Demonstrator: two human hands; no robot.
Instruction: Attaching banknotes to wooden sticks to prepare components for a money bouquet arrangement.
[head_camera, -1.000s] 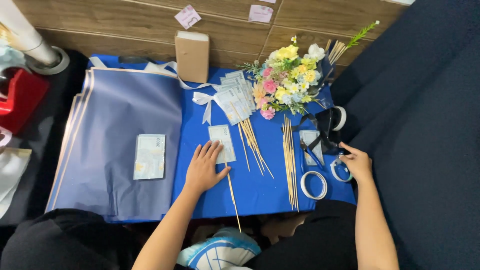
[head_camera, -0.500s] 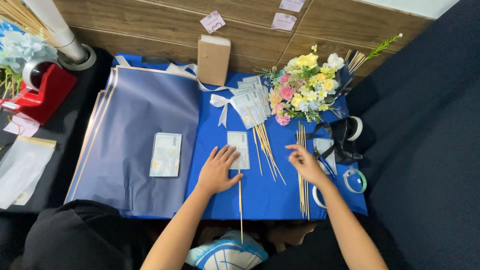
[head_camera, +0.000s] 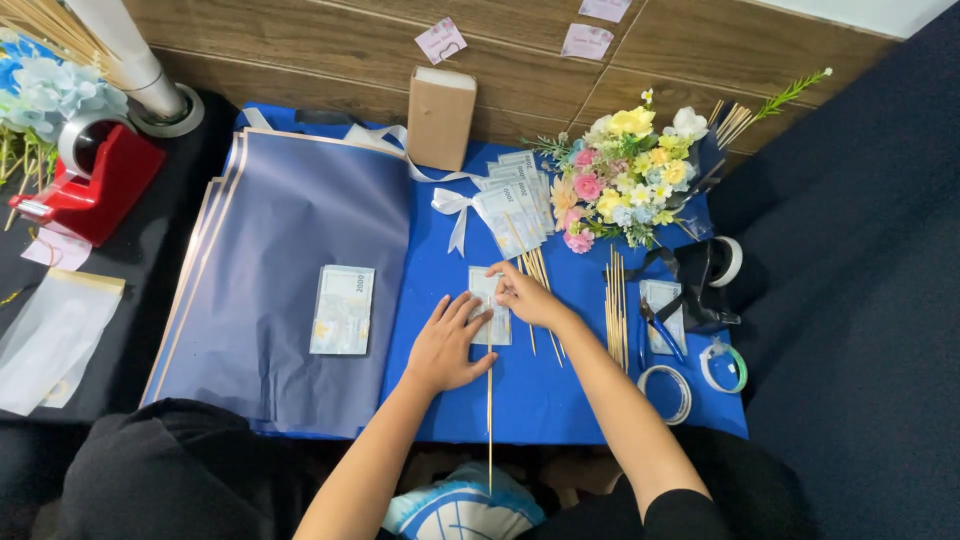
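My left hand (head_camera: 447, 343) lies flat on a small banknote (head_camera: 490, 308) on the blue sheet (head_camera: 560, 390), fingers spread. A thin wooden skewer (head_camera: 490, 420) runs from under that hand toward me, past the sheet's near edge. My right hand (head_camera: 523, 292) rests on the same banknote's far right corner, fingers curled on its edge. A fan of banknotes (head_camera: 512, 203) tied with a white ribbon bow (head_camera: 452, 208) lies just beyond. Loose skewers (head_camera: 540, 290) lie beside my right hand.
A grey-blue wrapping sheet (head_camera: 270, 230) with another banknote (head_camera: 342, 310) covers the left. A flower bunch (head_camera: 625, 180), skewer bundle (head_camera: 616, 310), tape rolls (head_camera: 666, 392), scissors (head_camera: 660, 330) sit right. A brown box (head_camera: 440, 118) stands at the back; a red tape dispenser (head_camera: 95, 185) far left.
My right hand came from the tape rolls at the right across to the banknote under my left hand. The left hand stayed on the banknote.
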